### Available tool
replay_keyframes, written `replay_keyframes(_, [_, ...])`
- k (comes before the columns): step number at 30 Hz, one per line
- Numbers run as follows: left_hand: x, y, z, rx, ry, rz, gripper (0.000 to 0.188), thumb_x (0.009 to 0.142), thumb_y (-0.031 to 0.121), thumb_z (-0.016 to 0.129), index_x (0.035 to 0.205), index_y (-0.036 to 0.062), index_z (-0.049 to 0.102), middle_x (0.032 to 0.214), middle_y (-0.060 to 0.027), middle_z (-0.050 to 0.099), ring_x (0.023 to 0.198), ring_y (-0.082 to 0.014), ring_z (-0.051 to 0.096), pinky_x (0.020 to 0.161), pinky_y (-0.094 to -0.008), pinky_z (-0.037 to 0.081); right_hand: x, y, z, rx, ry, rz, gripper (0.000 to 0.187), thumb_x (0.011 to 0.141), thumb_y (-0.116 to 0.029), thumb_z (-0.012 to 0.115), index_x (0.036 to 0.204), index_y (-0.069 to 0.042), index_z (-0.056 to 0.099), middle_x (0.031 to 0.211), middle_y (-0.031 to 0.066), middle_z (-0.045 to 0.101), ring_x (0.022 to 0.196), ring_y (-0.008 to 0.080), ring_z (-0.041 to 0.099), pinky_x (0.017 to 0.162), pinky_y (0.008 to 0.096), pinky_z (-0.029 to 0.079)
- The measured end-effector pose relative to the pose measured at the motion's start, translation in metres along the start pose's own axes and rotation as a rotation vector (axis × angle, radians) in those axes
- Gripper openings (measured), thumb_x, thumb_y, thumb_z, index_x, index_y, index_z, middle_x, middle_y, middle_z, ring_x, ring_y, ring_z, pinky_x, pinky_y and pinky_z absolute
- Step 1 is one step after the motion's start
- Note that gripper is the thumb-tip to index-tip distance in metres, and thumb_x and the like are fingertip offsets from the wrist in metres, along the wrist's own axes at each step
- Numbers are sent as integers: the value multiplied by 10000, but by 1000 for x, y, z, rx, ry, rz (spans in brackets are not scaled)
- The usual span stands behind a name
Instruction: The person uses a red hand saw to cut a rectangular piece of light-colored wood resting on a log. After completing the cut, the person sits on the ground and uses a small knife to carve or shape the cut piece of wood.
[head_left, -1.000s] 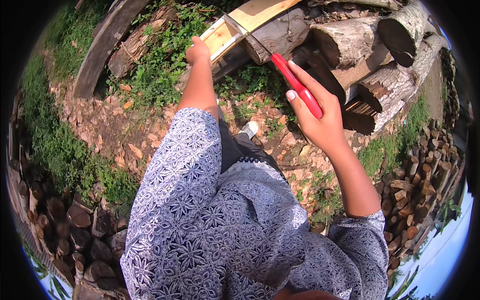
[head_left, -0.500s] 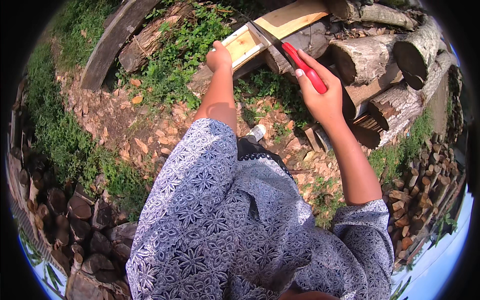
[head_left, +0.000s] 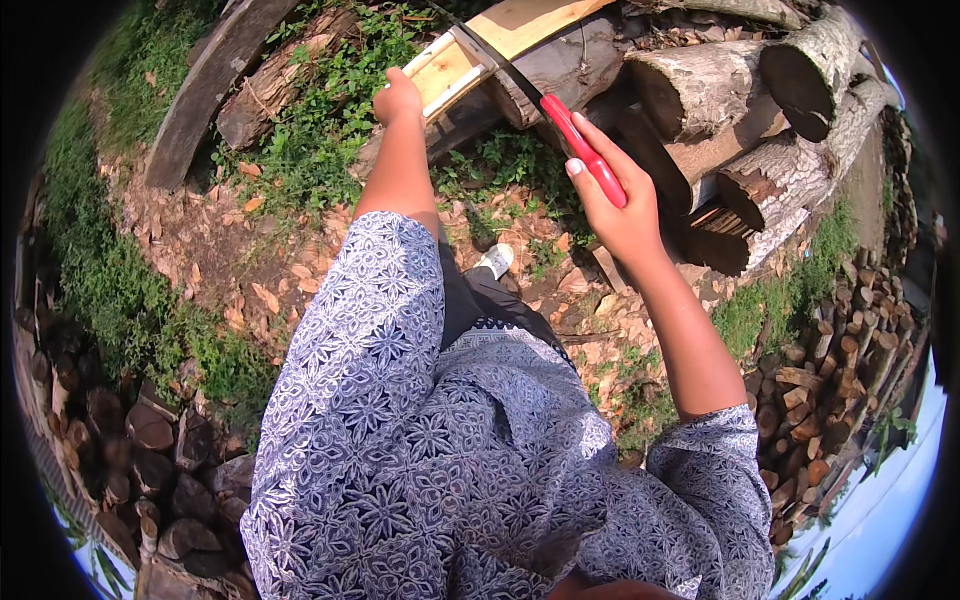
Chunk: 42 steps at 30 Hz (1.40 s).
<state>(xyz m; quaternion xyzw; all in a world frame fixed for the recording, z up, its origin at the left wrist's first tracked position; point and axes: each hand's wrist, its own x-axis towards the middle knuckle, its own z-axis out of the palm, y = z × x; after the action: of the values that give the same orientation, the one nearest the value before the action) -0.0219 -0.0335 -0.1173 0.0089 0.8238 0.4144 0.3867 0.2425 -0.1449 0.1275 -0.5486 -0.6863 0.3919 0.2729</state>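
Hands (head_left: 398, 99), two; saw (head_left: 583, 150), one

No lettering, number, label or sign can be read anywhere in the frame. The smooth red handle (head_left: 585, 150) of the long dark-bladed hand tool (head_left: 511, 68), upper centre, shows no legible mark, nor does the shallow pale wooden box (head_left: 440, 76) to its left. The navy-and-white fabric shirt (head_left: 400, 430), lower centre, carries flower shapes rather than writing

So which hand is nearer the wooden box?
Left. The left hand holds the wooden box at its left end; the right hand, gripping the red handle, is off to its right.
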Motion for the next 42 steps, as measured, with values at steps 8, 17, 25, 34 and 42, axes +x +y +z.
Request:
replay_keyframes(8, [-5,4,-7,109,33,7,687,959,492,442,1124,-125,696,1219,-312,684,1122,-437,671,973,-517,513,-9,-73,-35,-79,-35,-15,442,967,-106,684,1407,-87,635,1051,103,764,784,62,637,735,245,525])
replay_keyframes(17, [-20,19,-14,158,39,-3,651,953,477,448,1093,-108,698,1146,-295,707,1045,-434,693,926,-509,526,50,-31,31,51,17,16,401,956,-107,705,1354,-63,677,1220,167,743,1049,130,689,928,290,530])
replay_keyframes(25, [-16,6,-4,105,18,37,691,953,499,457,1113,-136,678,1174,-313,691,1110,-436,668,974,-504,504,-6,89,19,80,-46,29,532,984,-123,690,1493,-65,545,1393,130,658,1276,157,590,1093,314,423])
replay_keyframes(34, [-10,8,-4,39,13,5,683,947,490,477,1162,-132,659,1259,-314,654,1093,-439,664,927,-537,503,-2,-45,-10,-40,-51,91,462,958,-128,694,1415,-106,626,1121,175,759,861,99,683,822,281,536])
replay_keyframes(42, [-23,12,-9,161,73,20,702,948,517,459,1093,-127,699,1148,-302,707,1073,-437,684,952,-508,518,10,-61,-21,-128,11,-55,430,954,-108,700,1381,-85,656,1069,161,774,913,87,694,819,267,541])
